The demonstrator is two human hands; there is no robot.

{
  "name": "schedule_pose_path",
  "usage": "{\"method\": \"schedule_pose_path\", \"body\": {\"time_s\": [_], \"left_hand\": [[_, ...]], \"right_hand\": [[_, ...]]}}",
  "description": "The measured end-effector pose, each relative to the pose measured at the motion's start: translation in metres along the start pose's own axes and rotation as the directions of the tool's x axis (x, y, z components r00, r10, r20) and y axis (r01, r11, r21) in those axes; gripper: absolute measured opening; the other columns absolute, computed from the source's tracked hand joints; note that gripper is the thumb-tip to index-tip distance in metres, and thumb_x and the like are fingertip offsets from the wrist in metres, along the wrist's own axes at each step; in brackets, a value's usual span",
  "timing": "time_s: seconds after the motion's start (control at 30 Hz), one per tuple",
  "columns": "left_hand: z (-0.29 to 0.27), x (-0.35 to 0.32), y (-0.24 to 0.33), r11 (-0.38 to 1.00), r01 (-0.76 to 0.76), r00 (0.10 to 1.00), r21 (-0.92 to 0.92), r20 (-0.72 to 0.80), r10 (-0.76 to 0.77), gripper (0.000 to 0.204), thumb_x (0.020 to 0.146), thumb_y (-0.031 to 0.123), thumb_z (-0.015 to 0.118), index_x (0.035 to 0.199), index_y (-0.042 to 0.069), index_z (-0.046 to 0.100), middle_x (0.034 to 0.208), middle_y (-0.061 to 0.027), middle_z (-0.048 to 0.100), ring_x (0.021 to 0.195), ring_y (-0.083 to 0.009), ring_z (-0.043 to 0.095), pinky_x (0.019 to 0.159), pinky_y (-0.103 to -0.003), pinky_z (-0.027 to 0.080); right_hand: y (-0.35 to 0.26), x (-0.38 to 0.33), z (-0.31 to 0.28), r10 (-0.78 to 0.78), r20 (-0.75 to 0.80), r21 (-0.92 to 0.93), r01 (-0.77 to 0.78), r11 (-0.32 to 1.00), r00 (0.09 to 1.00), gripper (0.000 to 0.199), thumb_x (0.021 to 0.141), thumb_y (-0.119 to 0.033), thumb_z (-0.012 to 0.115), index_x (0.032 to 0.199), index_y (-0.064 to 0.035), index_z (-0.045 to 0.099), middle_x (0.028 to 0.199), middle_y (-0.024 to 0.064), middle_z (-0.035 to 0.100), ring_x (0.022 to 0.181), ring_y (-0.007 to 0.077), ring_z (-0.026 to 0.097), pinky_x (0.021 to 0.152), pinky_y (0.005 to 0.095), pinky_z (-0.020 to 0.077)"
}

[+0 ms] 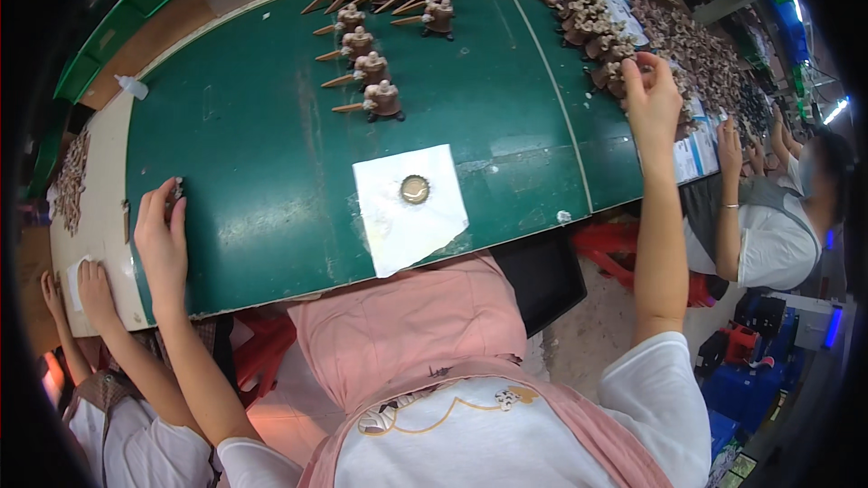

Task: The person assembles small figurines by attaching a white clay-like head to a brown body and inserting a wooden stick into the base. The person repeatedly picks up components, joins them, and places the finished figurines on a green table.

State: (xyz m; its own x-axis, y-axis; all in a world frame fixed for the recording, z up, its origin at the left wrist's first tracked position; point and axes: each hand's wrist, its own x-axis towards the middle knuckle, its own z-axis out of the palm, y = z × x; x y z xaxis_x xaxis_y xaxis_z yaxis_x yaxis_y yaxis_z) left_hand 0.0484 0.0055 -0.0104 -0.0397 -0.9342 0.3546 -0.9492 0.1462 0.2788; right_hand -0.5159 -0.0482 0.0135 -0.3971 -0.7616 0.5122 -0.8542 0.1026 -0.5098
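Observation:
My left hand (161, 239) is over the left end of the green tabletop, thumb and fingers closed on a small greyish piece (178, 187) too small to name. On the right, my right hand (655, 107) reaches to the rows of small brown figurines (592, 32), its fingers curled round one that they largely hide. Between my hands, near the front edge, lies a white paper sheet (384, 239) bearing a bottle cap (415, 189) with its hollow side up; something shiny is inside. Beyond the paper, a line of brown figurines (382, 101) with tan pointed pieces stands upright.
More figurines (438, 16) stand at the far edge. Many others crowd the right table (692, 45), where co-workers sit. A small white bottle (132, 87) rests at the far left corner. Another person's hand (95, 294) is left of mine. A green tray (136, 18) borders the back left.

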Motion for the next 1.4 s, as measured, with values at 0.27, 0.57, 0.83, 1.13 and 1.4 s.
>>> {"method": "schedule_pose_path", "body": {"time_s": [0.27,0.57,0.83,1.13,1.4], "left_hand": [[0.003,-0.014,0.054,0.895,0.211,0.975,-0.394,0.147,-0.165,0.022,0.078,-0.003,0.067,0.099,0.001,0.061,0.073,-0.0052,0.057,0.061,-0.0113,0.048,0.057,-0.024,0.042],[-0.003,-0.018,0.074,0.971,0.094,0.981,-0.222,0.189,-0.051,0.017,0.076,0.005,0.072,0.084,-0.001,0.059,0.07,-0.006,0.058,0.062,-0.0131,0.052,0.059,-0.027,0.044],[0.006,-0.015,0.172,0.842,-0.001,0.937,-0.539,0.294,0.189,0.021,0.073,0.004,0.074,0.088,0.001,0.06,0.073,-0.0086,0.062,0.067,-0.0171,0.06,0.064,-0.028,0.049],[0.034,-0.011,0.211,0.858,-0.389,0.863,-0.337,0.194,0.467,0.029,0.073,0.004,0.071,0.101,0.002,0.064,0.078,-0.0105,0.059,0.071,-0.027,0.055,0.062,-0.038,0.046],[0.038,-0.011,0.216,0.872,-0.406,0.863,-0.274,0.197,0.465,0.029,0.072,0.003,0.071,0.1,0.001,0.065,0.078,-0.0099,0.058,0.071,-0.0265,0.055,0.062,-0.037,0.046]], "right_hand": [[0.021,-0.002,0.032,0.059,0.223,-0.118,-0.033,0.992,0.973,0.042,0.077,-0.035,0.073,0.1,-0.0004,0.067,0.064,0.0101,0.064,0.061,0.021,0.064,0.059,0.033,0.048],[-0.017,-0.064,0.025,0.03,0.315,0.362,-0.15,0.92,0.949,0.021,0.087,-0.015,0.068,0.099,0.0025,0.066,0.082,0.0006,0.063,0.072,0.005,0.055,0.062,0.0184,0.0409],[-0.1,-0.138,-0.001,-0.069,0.569,0.739,-0.472,0.481,0.819,0.022,0.087,-0.002,0.061,0.108,0.0051,0.058,0.097,0.011,0.066,0.082,0.0136,0.063,0.069,0.022,0.0487],[-0.095,-0.155,0.008,0.013,0.612,0.73,-0.571,0.374,0.791,0.026,0.087,-0.007,0.065,0.109,0.0056,0.058,0.091,0.009,0.067,0.076,0.0085,0.059,0.064,0.0202,0.0468],[-0.094,-0.158,0.014,-0.003,0.56,0.803,-0.543,0.246,0.828,0.024,0.088,-0.009,0.064,0.107,0.0053,0.06,0.09,0.0096,0.067,0.072,0.0085,0.058,0.061,0.02,0.046]]}}
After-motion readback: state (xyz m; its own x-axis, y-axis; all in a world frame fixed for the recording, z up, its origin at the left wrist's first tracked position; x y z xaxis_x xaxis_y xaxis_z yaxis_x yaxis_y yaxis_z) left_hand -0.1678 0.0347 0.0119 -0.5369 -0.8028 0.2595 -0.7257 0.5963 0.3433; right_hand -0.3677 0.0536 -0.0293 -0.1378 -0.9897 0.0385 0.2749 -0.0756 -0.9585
